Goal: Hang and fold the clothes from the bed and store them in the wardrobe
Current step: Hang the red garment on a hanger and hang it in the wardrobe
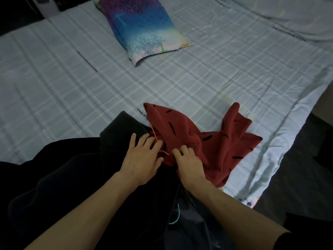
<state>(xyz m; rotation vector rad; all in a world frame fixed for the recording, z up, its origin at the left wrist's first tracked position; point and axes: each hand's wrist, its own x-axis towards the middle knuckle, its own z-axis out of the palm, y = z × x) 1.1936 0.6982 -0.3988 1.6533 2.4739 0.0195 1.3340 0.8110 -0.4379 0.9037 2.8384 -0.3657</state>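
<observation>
A rumpled red garment with short black dashes (pixel 216 141) lies on the bed near its front right edge. An orange hanger (pixel 155 137) pokes out at the garment's left side. My left hand (pixel 144 159) rests at the red cloth's left edge beside the hanger, fingers spread and touching it. My right hand (pixel 189 163) has its fingers curled into a fold of the red garment. Dark black clothing (pixel 72 186) is heaped under and left of my hands. A teal hanger (pixel 177 215) shows among the dark clothes below.
The bed has a pale checked sheet (pixel 90 87). A blue and purple pillow (pixel 144 27) lies at the back. The bed's right edge drops to a dark floor (pixel 297 168). A white appliance (pixel 46 4) stands at the far left corner.
</observation>
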